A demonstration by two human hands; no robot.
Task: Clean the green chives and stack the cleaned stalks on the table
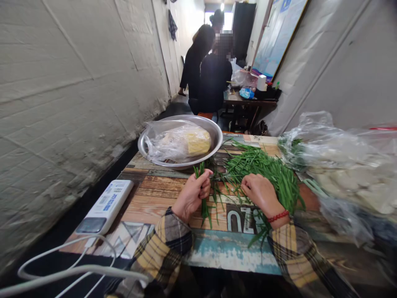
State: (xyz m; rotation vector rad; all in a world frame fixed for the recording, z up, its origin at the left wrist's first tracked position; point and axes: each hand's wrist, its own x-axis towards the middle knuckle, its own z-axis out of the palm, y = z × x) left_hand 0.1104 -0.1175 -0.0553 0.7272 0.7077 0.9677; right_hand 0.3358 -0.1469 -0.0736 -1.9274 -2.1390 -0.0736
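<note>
A small bunch of green garlic chives [205,209] is gripped in my left hand [195,192], its stalks poking out above and below the closed fingers. To the right, my right hand [260,192], with a red beaded bracelet [278,216] at the wrist, is at the near side of a loose heap of chives [260,161]. Its fingers are curled inward and closed; whatever they hold, if anything, is hidden. Just beyond my left hand stands a metal basin [217,142] with a clear plastic bag [173,140] in it, showing something yellow inside.
Clear bags of pale food [350,178] crowd the table's right side. A white power bank [107,205] with a white cable [93,271] lies at the left edge. Walls run along both sides. Two people in dark clothes [214,80] are by a farther table [238,98].
</note>
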